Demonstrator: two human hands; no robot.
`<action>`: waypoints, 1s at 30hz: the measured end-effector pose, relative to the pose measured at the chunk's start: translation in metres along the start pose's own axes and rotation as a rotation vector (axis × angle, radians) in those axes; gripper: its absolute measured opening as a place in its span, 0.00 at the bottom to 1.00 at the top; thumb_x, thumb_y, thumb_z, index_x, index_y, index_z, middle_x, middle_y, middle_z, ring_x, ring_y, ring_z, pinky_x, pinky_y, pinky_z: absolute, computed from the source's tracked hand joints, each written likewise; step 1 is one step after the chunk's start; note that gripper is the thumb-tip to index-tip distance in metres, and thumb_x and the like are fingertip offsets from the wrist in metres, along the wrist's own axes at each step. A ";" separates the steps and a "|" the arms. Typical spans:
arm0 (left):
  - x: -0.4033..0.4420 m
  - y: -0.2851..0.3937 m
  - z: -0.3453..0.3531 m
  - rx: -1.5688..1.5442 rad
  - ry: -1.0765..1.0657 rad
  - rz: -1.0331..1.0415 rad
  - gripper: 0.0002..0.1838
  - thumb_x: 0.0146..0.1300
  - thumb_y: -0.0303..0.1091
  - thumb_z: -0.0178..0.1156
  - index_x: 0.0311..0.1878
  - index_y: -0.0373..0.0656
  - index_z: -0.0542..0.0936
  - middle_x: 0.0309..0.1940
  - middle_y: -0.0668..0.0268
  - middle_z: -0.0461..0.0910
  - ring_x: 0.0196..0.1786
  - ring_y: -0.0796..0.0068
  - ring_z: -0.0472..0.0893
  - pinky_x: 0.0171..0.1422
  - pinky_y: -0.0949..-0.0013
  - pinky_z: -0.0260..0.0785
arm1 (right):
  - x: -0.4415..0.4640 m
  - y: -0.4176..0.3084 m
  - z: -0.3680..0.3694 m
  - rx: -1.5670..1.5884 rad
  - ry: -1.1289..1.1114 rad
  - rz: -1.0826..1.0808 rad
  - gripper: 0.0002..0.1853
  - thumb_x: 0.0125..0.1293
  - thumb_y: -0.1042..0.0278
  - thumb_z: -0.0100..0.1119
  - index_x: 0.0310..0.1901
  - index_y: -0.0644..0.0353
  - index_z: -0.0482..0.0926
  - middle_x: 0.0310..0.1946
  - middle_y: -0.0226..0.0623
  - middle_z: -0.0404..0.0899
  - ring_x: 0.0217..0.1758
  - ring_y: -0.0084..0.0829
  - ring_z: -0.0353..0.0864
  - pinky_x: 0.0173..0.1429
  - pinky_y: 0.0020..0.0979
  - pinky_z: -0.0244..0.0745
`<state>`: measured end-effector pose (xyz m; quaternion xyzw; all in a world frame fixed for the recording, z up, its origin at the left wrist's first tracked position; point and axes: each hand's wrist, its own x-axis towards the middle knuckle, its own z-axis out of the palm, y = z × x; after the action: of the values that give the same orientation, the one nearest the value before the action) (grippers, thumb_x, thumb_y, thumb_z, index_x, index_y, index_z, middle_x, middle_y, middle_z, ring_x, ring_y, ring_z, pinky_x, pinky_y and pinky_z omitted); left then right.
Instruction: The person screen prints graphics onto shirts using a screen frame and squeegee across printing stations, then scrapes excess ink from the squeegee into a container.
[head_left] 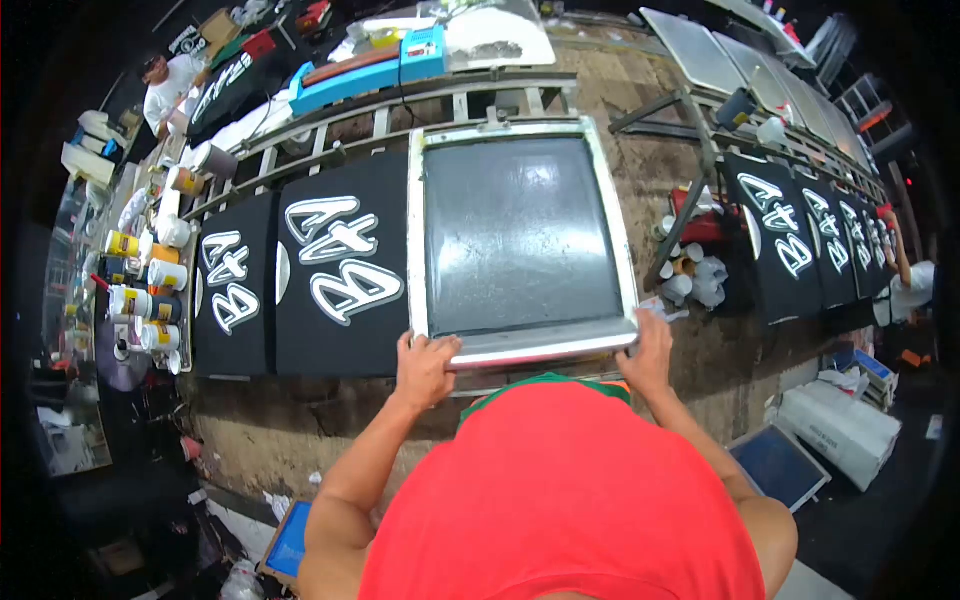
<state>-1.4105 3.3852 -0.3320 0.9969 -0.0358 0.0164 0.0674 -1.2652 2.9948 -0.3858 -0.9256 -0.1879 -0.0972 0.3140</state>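
Two hands of yours hold the screen by its near corners: your left hand is curled over the left corner, your right hand closed around the right. The screen sits right in front of you, just right of two black shirts with white lettering. Tubs stand farther left, beyond the shirts.

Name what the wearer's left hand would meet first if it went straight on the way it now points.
The screen frame: the left hand seems to touch its near left corner, so no gap appears ahead, though exact contact depth is unclear.
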 end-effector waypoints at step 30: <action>0.156 0.389 0.155 -0.983 -0.113 -0.352 0.18 0.65 0.44 0.72 0.43 0.35 0.88 0.33 0.68 0.85 0.37 0.81 0.79 0.45 0.70 0.72 | -0.254 0.345 -0.237 0.343 0.089 1.406 0.54 0.73 0.21 0.22 0.52 0.68 0.86 0.53 0.67 0.82 0.64 0.63 0.78 0.67 0.56 0.70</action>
<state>-1.2794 2.9689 -0.4277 0.8378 0.1254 -0.0680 0.5270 -1.3700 2.5225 -0.4637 -0.7606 0.4518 0.1208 0.4503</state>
